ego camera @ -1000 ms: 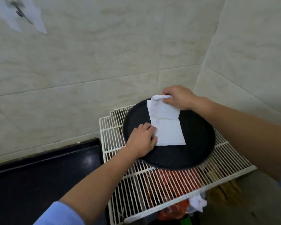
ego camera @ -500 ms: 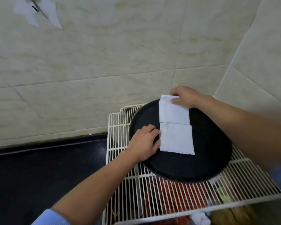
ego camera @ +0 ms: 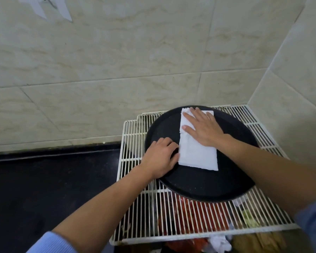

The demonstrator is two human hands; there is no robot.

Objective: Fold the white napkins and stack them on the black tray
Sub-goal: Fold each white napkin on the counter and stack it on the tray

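Note:
A round black tray [ego camera: 204,187] rests on a white wire rack. A white napkin [ego camera: 197,154], folded into a long strip, lies flat on the tray's middle. My right hand [ego camera: 202,127] lies flat on the napkin's far half with fingers straight and spread, pressing it down. My left hand [ego camera: 161,158] sits on the tray's left part with fingers curled, its fingertips touching the napkin's near left edge. Whether those fingers pinch the edge is hidden.
The white wire rack [ego camera: 135,172] stands in a tiled corner, over a bin of red bags and crumpled paper [ego camera: 219,241]. A black countertop [ego camera: 53,179] lies to the left. Tiled walls close the back and right sides.
My right hand let go of the napkin's far edge and now lies flat on it with spread fingers. The napkin lies flat. My left hand has stayed at its near left edge.

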